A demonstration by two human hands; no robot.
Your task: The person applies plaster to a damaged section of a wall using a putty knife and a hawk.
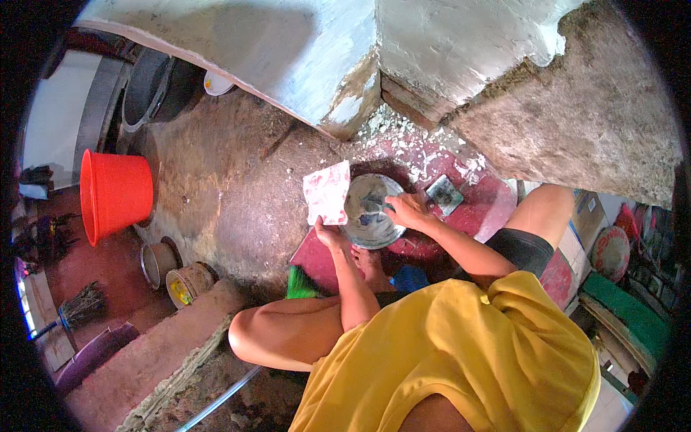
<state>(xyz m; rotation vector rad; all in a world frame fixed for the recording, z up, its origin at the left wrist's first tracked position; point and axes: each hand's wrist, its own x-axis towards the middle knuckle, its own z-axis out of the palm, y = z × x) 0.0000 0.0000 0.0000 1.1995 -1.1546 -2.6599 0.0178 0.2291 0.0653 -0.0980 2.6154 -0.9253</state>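
My left hand [327, 232] grips the lower edge of a flat white square piece [325, 191] smeared with pink, held beside the left rim of a round bowl. My right hand [404, 211] is closed on a small tool, hard to make out, inside the bowl [367, 237], which has grey-white paste in it. Just right of the bowl a dark square block [444, 194] with pale smears lies on the red floor [475, 223]. White flakes [389, 126] are scattered behind the bowl, at the foot of the chipped plastered wall [345, 50]. My bare foot [367, 263] is below the bowl.
A red bucket [115, 194] stands left, near two smaller buckets [183, 288], a broom [79, 306] and a dark tub [147, 86]. A green bristled thing [299, 281] is by my left knee. A concrete step edge [173, 331] runs lower left. Clutter and a green board [622, 309] are right.
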